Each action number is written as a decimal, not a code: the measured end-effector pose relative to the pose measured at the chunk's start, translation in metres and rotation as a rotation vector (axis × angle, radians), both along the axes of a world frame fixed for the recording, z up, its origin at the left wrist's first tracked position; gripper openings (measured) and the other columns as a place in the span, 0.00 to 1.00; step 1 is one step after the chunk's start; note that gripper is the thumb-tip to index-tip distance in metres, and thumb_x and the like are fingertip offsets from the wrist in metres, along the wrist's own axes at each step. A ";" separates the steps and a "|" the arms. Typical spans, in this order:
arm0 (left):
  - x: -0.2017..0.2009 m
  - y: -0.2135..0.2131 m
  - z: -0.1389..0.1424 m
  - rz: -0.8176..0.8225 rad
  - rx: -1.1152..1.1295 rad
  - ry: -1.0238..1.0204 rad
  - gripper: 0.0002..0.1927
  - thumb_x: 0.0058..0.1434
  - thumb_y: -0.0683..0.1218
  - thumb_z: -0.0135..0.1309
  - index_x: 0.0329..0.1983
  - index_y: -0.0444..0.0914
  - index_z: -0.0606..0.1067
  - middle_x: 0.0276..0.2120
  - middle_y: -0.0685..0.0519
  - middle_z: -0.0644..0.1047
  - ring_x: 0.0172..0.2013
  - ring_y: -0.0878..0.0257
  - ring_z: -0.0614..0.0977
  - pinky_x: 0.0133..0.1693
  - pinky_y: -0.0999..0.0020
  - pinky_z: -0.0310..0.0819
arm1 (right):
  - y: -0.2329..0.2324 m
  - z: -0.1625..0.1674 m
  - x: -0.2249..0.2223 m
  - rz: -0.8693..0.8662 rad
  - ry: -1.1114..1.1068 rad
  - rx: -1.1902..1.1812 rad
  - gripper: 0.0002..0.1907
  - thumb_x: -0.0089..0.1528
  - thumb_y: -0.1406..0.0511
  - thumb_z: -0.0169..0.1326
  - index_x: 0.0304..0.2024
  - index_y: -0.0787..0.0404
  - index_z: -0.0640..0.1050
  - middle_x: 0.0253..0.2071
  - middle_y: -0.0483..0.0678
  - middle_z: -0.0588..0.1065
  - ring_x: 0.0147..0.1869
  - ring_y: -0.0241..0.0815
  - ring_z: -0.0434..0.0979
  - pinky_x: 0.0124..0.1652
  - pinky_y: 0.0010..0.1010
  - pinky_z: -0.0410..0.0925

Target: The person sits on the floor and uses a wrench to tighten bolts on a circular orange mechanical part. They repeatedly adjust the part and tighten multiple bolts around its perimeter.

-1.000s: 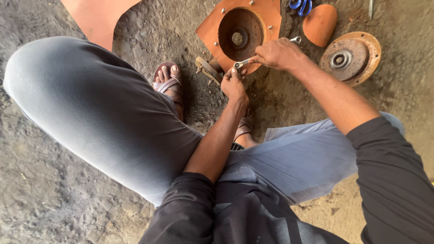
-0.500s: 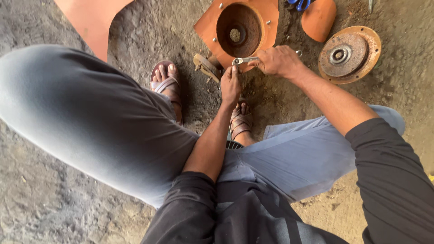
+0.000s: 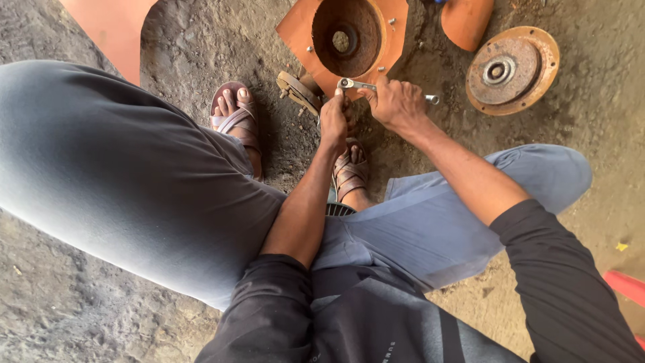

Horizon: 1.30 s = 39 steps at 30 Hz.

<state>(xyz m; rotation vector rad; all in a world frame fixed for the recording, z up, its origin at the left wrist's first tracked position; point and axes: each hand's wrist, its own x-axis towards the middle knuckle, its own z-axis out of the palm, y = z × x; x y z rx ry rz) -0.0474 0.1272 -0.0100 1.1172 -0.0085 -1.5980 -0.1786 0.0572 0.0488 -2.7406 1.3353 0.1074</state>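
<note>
- Orange housing (image 3: 396,27), at twelve o'clock on the dirt floor (image 3: 67,316): looks heavy, rigid.
- Right hand (image 3: 398,104): fingers wrapped around the wrench (image 3: 363,85); steel, stiff, probably greasy, best gripped mid-handle.
- Left hand (image 3: 334,121): fingertips pinched at the wrench head, by the housing's six o'clock edge.

Orange housing (image 3: 396,27) (rusty), silver wrench (image 3: 366,85), brown sandals (image 3: 236,121)

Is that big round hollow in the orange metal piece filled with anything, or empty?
Empty, it seems. The orange housing lies with its round hollow facing up, showing only rusty inner walls and a bare hole at the bottom. The right hand works a wrench at its rim.
</note>
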 end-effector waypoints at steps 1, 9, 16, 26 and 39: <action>0.000 0.001 -0.002 -0.007 0.011 0.027 0.21 0.74 0.58 0.43 0.26 0.44 0.68 0.19 0.63 0.62 0.18 0.71 0.59 0.20 0.71 0.48 | 0.004 -0.003 0.000 -0.005 -0.040 -0.040 0.30 0.75 0.45 0.43 0.32 0.61 0.74 0.18 0.53 0.71 0.20 0.53 0.72 0.22 0.47 0.66; -0.009 -0.002 -0.007 -0.042 0.029 0.002 0.22 0.72 0.59 0.45 0.29 0.41 0.71 0.19 0.61 0.64 0.18 0.70 0.62 0.20 0.72 0.52 | 0.014 -0.011 -0.006 -0.225 0.002 0.037 0.35 0.72 0.41 0.44 0.29 0.62 0.78 0.22 0.62 0.75 0.26 0.63 0.77 0.26 0.54 0.69; -0.025 0.007 -0.013 -0.071 -0.045 -0.123 0.25 0.75 0.61 0.41 0.28 0.40 0.68 0.21 0.59 0.65 0.21 0.67 0.64 0.23 0.69 0.57 | -0.015 0.008 -0.011 -0.247 -0.055 0.331 0.40 0.64 0.33 0.48 0.25 0.61 0.79 0.19 0.58 0.74 0.25 0.58 0.77 0.31 0.50 0.69; -0.003 0.008 0.044 -0.884 -0.164 -1.381 0.18 0.65 0.57 0.51 0.37 0.38 0.80 0.37 0.42 0.83 0.41 0.46 0.84 0.44 0.51 0.78 | -0.020 0.025 -0.018 -0.226 -0.204 0.428 0.40 0.66 0.33 0.47 0.29 0.62 0.79 0.24 0.59 0.75 0.30 0.59 0.78 0.32 0.49 0.68; 0.072 -0.027 0.022 0.663 -0.081 -0.243 0.29 0.73 0.62 0.47 0.41 0.30 0.77 0.34 0.49 0.77 0.33 0.59 0.75 0.38 0.62 0.68 | -0.058 0.073 0.020 0.120 0.084 0.244 0.39 0.58 0.28 0.46 0.31 0.52 0.84 0.23 0.55 0.77 0.32 0.61 0.79 0.41 0.51 0.70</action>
